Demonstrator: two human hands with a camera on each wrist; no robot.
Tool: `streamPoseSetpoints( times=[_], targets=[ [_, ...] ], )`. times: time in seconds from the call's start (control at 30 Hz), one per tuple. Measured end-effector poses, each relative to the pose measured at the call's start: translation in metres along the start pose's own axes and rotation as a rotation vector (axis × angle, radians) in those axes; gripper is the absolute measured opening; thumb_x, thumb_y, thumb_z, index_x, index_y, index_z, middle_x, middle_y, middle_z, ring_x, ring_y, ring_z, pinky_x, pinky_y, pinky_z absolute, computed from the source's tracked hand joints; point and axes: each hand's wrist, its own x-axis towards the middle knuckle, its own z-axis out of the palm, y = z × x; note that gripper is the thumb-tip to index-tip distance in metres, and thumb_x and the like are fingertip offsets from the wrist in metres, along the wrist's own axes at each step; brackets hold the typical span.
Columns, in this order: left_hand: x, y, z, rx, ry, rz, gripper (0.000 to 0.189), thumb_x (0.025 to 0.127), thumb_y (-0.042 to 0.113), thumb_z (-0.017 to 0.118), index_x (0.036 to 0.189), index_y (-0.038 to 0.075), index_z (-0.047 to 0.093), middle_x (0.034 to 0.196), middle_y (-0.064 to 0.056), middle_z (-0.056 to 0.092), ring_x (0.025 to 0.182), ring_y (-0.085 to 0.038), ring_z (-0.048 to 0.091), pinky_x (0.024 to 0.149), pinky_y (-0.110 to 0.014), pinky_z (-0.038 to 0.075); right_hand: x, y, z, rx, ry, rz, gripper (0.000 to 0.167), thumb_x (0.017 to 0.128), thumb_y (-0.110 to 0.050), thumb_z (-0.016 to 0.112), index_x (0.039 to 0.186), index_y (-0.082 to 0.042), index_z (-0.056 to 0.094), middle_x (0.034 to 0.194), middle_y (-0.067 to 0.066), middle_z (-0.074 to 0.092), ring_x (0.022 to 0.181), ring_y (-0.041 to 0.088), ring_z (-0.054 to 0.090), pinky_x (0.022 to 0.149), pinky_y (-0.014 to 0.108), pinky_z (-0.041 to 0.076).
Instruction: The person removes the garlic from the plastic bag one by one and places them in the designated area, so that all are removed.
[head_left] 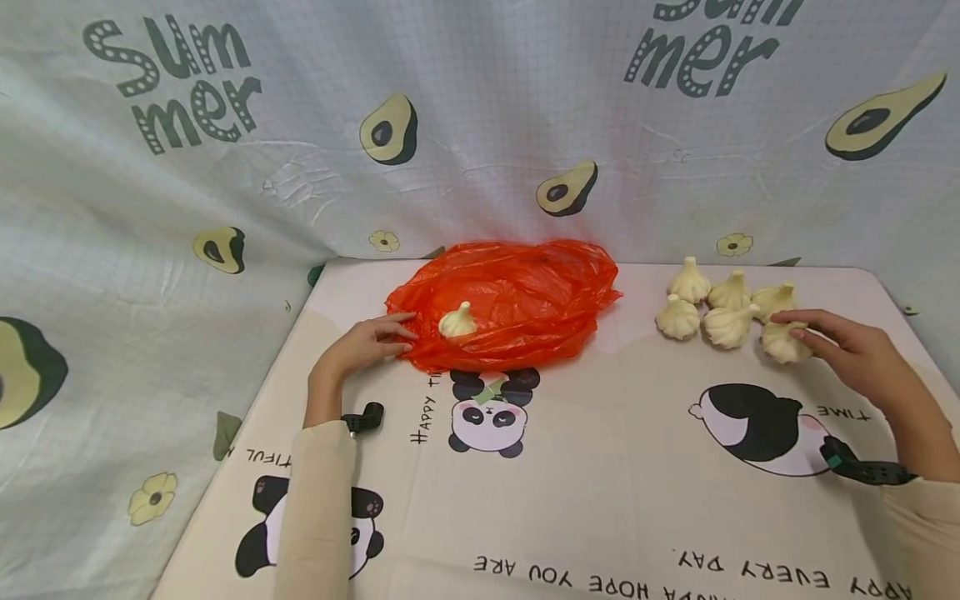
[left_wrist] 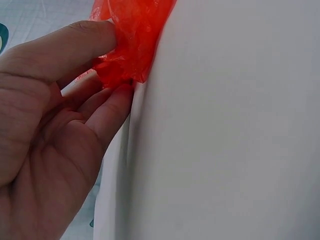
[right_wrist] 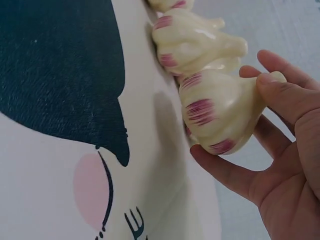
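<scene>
A red plastic bag (head_left: pixel 536 287) lies spread on the table, with one garlic bulb (head_left: pixel 457 322) on it near its left side. At the bag's left edge is my left hand (head_left: pixel 365 346); in the left wrist view its thumb and fingers pinch the thin red film. On the right, my right hand (head_left: pixel 862 354) holds a garlic bulb (right_wrist: pixel 215 112) between thumb and fingers. The right wrist view shows purple streaks on this cream bulb and the thumb against its stem. Several more garlic bulbs (head_left: pixel 726 325) sit together just left of that hand.
A pale tablecloth (head_left: pixel 600 492) printed with pandas and lettering covers the table. Behind and to the left hangs a light curtain (head_left: pixel 480 108) with avocado prints, close to the table's back edge.
</scene>
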Motion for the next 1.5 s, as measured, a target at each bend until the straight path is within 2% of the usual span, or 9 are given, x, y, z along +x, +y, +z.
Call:
streamPoseSetpoints(
  times=[0.23, 0.73, 0.9, 1.03, 1.1, 1.17, 1.27, 1.33, 1.5],
  targets=[
    [-0.001, 0.001, 0.000, -0.018, -0.006, 0.003, 0.024, 0.097, 0.016, 0.069, 0.118, 0.007, 0.076, 0.157, -0.006, 0.046, 0.147, -0.033, 0.035, 0.111, -0.049, 0.039, 0.000, 0.004, 0.005, -0.021, -0.059, 0.048, 0.032, 0.106, -0.020, 0.055, 0.136, -0.011, 0.061, 0.119, -0.049, 0.043, 0.112, -0.030, 0.032, 0.081, -0.003, 0.026],
    [0.001, -0.001, 0.000, -0.015, -0.003, 0.015, 0.023, 0.097, 0.015, 0.069, 0.118, 0.007, 0.076, 0.157, -0.007, 0.047, 0.149, -0.033, 0.031, 0.116, -0.051, 0.035, 0.007, 0.003, 0.008, -0.026, -0.034, 0.052, 0.030, 0.105, -0.013, 0.056, 0.134, -0.008, 0.062, 0.111, -0.041, 0.048, 0.087, -0.005, 0.044, 0.065, 0.010, 0.036],
    [0.002, -0.002, 0.000, -0.018, -0.002, 0.010, 0.024, 0.097, 0.015, 0.069, 0.118, 0.006, 0.075, 0.157, -0.008, 0.046, 0.150, -0.034, 0.030, 0.119, -0.053, 0.030, 0.007, 0.004, 0.008, -0.004, -0.031, 0.049, 0.031, 0.104, -0.013, 0.058, 0.134, -0.008, 0.062, 0.110, -0.042, 0.049, 0.089, -0.009, 0.045, 0.067, 0.006, 0.037],
    [0.003, -0.002, 0.000, -0.006, 0.000, 0.007, 0.024, 0.097, 0.015, 0.069, 0.118, 0.007, 0.076, 0.157, -0.007, 0.046, 0.150, -0.034, 0.030, 0.120, -0.053, 0.029, 0.006, 0.003, 0.008, -0.041, -0.027, 0.066, 0.033, 0.103, -0.019, 0.061, 0.136, -0.014, 0.064, 0.118, -0.045, 0.045, 0.104, -0.026, 0.040, 0.075, -0.002, 0.032],
    [0.003, -0.001, 0.000, 0.006, 0.004, 0.008, 0.023, 0.097, 0.017, 0.069, 0.118, 0.008, 0.076, 0.157, -0.006, 0.046, 0.150, -0.034, 0.030, 0.120, -0.053, 0.029, 0.005, 0.001, 0.007, -0.083, -0.008, 0.058, 0.034, 0.103, -0.021, 0.063, 0.136, -0.017, 0.066, 0.129, -0.035, 0.052, 0.111, -0.029, 0.034, 0.076, 0.000, 0.031],
    [0.003, -0.001, -0.001, 0.011, 0.005, 0.011, 0.024, 0.097, 0.017, 0.069, 0.118, 0.009, 0.076, 0.157, -0.006, 0.046, 0.150, -0.034, 0.030, 0.120, -0.054, 0.028, 0.004, 0.000, 0.006, -0.111, 0.029, 0.046, 0.034, 0.101, -0.021, 0.065, 0.135, -0.019, 0.067, 0.130, -0.032, 0.052, 0.111, -0.030, 0.031, 0.076, 0.000, 0.030],
    [0.003, -0.001, -0.001, 0.000, -0.001, 0.012, 0.023, 0.097, 0.016, 0.069, 0.118, 0.008, 0.076, 0.157, -0.006, 0.046, 0.151, -0.033, 0.028, 0.121, -0.053, 0.027, 0.000, 0.000, 0.004, -0.114, 0.080, 0.045, 0.034, 0.100, -0.018, 0.067, 0.133, -0.014, 0.068, 0.127, -0.037, 0.053, 0.110, -0.030, 0.032, 0.075, -0.001, 0.029],
    [0.003, -0.002, -0.001, -0.015, -0.006, 0.011, 0.023, 0.097, 0.014, 0.069, 0.118, 0.007, 0.076, 0.158, -0.006, 0.045, 0.151, -0.033, 0.027, 0.121, -0.052, 0.027, -0.003, 0.000, 0.004, -0.099, 0.107, 0.066, 0.033, 0.100, -0.018, 0.067, 0.132, -0.010, 0.067, 0.113, -0.051, 0.041, 0.105, -0.032, 0.029, 0.077, -0.006, 0.027],
    [0.002, -0.001, 0.001, -0.009, -0.006, 0.000, 0.026, 0.098, 0.011, 0.067, 0.121, 0.002, 0.073, 0.158, -0.012, 0.043, 0.151, -0.037, 0.026, 0.121, -0.056, 0.025, -0.008, 0.001, 0.005, -0.078, 0.156, 0.113, 0.034, 0.099, -0.022, 0.069, 0.127, -0.004, 0.067, 0.104, -0.052, 0.042, 0.102, -0.032, 0.033, 0.080, -0.006, 0.027]
  ],
)
